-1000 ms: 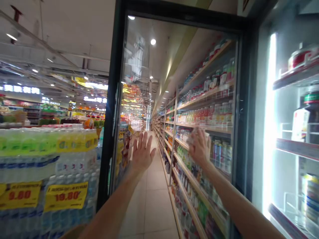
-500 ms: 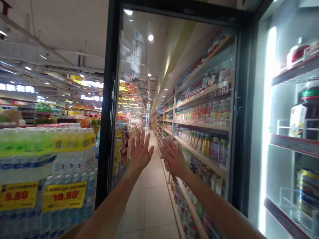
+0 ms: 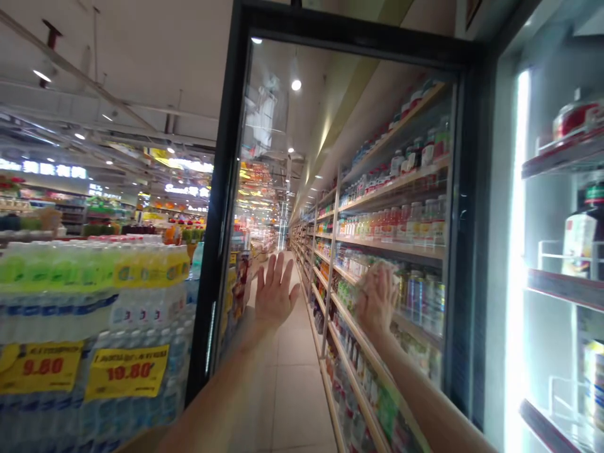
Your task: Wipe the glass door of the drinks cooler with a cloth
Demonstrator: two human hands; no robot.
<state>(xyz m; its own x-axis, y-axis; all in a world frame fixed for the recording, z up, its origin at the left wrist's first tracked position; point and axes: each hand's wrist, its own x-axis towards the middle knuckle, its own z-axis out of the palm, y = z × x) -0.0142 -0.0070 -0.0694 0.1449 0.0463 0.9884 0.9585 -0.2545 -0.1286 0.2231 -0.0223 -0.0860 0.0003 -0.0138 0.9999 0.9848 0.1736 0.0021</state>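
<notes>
In front of me is an open glass cooler door in a black frame. My left hand lies flat against its pane, fingers spread and holding nothing. Further right on the same pane, my right hand is smeared by motion. Under its fingers is a pale, crumpled cloth, pressed to the glass; most of it is hidden by the hand. Shelves of bottles and jars show in the pane behind both hands.
The lit cooler interior on the right has shelves holding bottles and cans. Stacked drink packs stand at left, with yellow price signs on them. A tiled floor shows through the glass.
My right hand has moved right across the pane with the cloth, away from my left hand. The left hand stays flat on the glass. The view has shifted slightly.
</notes>
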